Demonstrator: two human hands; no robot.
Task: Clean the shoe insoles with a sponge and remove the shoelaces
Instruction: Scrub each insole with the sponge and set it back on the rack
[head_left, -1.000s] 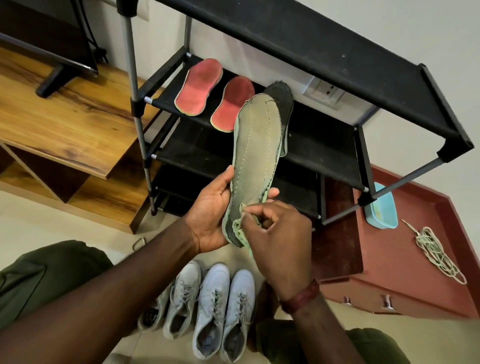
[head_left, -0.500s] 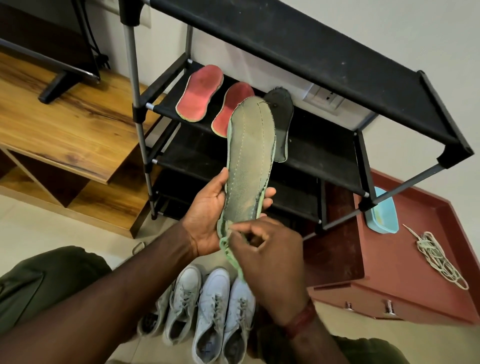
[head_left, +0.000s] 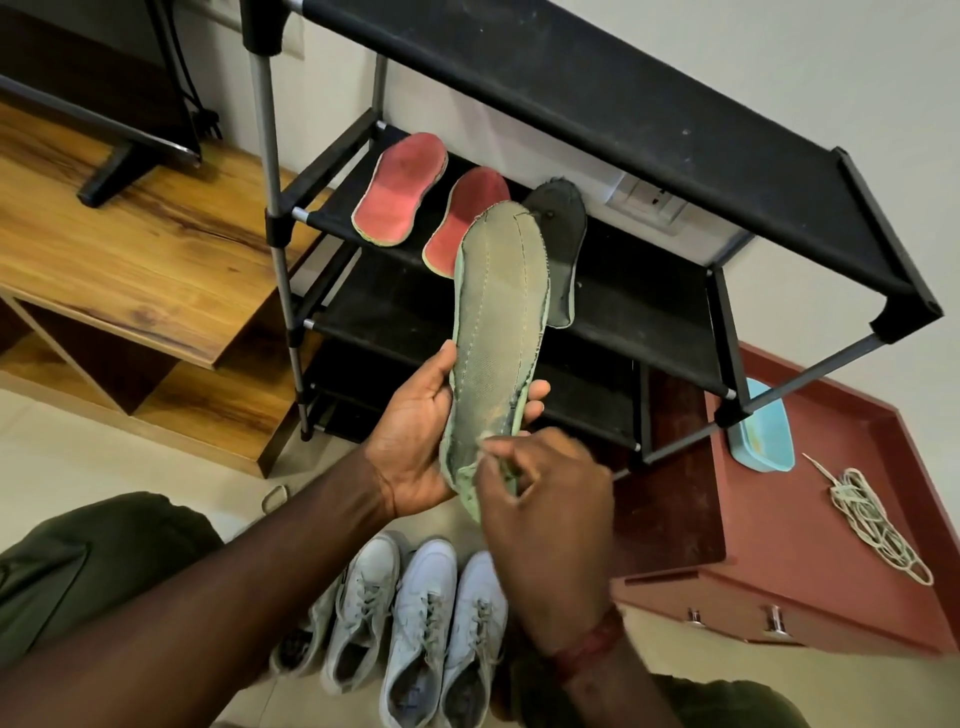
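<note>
Before a black rack (head_left: 597, 98), the left hand (head_left: 415, 436) is gripping the upright insole (head_left: 498, 322) at mid-length and the right hand (head_left: 545, 519) is pinching its frayed heel; it is looking light, floppy, best supported from behind.

The left hand (head_left: 415, 436) holds a green insole (head_left: 493, 322) up. The right hand (head_left: 545, 509) pinches its bottom end. Below them, white shoes (head_left: 415, 623) sit on the floor (head_left: 78, 441).

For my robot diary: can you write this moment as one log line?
left hand: holds green insole | right hand: pinches its heel end | lace bundle: on red cabinet
</note>
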